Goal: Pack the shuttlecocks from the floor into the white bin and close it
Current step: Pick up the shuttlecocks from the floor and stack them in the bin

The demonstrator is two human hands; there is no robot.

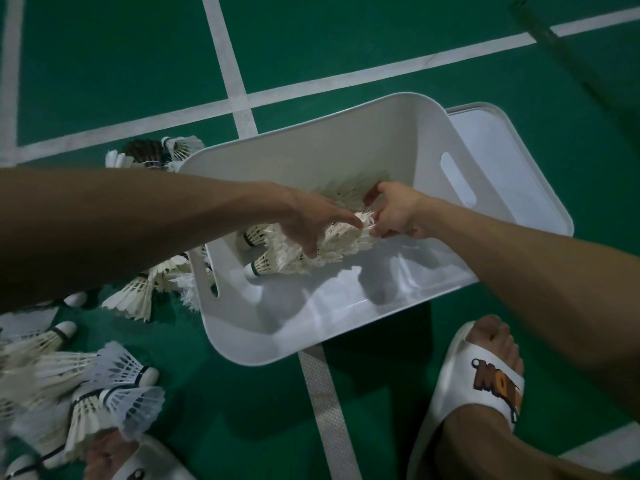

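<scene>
The white bin stands open on the green court floor, with several feather shuttlecocks lying inside it. Both my hands are inside the bin over that cluster. My left hand reaches in from the left, its fingers curled down around the feathers. My right hand comes from the right and pinches the feather tips of the same bunch. Many more shuttlecocks lie scattered on the floor left of the bin, and a few beyond its far left corner.
The bin's white lid lies flat on the floor behind the bin's right side. My feet in white slides stand close in front of the bin, the left one beside the loose shuttlecocks. White court lines cross the floor.
</scene>
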